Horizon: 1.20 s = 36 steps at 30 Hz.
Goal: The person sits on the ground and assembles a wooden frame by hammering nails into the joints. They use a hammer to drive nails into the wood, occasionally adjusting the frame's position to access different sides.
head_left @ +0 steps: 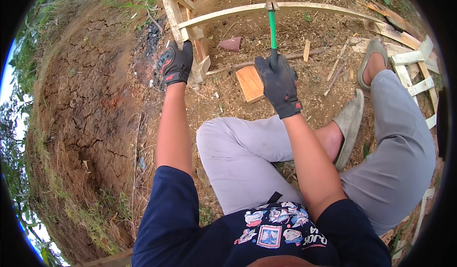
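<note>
Hammer raised over the long plank, your hands well apart.

Your right hand (280, 84) clamps the hammer (272, 22); your left hand (175, 64), at nine o'clock, seems to grip the wooden frame (183, 22). A glancing blow could jolt the plank (314, 7) loose.

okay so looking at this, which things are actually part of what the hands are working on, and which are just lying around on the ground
In use:
- hammer with green handle, in the right hand
- long wooden slat under the hammer head
- wooden frame, steadied by the left hand

Lying about:
- orange wooden block
- reddish stone
- loose sticks
- white slatted pallet piece
</note>
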{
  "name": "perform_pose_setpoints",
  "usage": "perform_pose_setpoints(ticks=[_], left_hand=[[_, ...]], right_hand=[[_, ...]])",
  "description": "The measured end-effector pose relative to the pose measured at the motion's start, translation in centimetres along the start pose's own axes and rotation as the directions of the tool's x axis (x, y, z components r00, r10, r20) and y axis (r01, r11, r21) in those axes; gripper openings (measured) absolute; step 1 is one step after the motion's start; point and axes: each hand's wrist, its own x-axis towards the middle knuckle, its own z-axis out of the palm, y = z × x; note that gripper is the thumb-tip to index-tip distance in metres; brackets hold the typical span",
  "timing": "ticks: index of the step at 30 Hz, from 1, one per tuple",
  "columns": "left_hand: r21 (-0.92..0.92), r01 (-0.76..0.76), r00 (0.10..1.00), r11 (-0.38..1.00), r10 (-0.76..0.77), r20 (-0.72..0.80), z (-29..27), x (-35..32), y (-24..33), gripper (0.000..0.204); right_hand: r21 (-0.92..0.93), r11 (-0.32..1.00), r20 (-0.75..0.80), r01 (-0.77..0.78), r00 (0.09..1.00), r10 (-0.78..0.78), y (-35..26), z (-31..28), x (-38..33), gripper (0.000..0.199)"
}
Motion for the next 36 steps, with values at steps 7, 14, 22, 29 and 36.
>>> perform_pose_setpoints(ticks=[7,14,22,29,36], left_hand=[[-0.372,0.105,0.987,0.922,-0.144,-0.078,5.0,0.1,-1.2,0.064],[-0.485,0.132,0.991,0.864,-0.125,0.047,7.2,0.8,-3.9,0.074],[-0.692,0.071,0.994,0.718,-0.106,-0.008,7.6,-4.5,-3.2,0.063],[-0.762,0.040,0.992,0.646,-0.119,-0.049,9.2,-8.2,-3.2,0.058],[-0.736,-0.003,0.991,0.677,-0.096,-0.093,11.0,-12.8,-3.7,0.059]], right_hand=[[-0.136,0.979,-0.065,0.151,0.985,-0.160,3.4,0.3,0.2,0.039],[-0.100,0.994,-0.029,0.044,0.998,-0.047,3.1,-0.5,0.0,0.034],[0.092,0.993,-0.129,-0.069,0.988,0.081,2.4,-0.7,0.4,0.037],[0.112,0.992,-0.113,0.054,0.993,-0.041,2.6,0.5,0.3,0.029],[-0.193,0.936,0.061,0.295,0.955,-0.289,3.1,2.1,-0.6,0.023]])
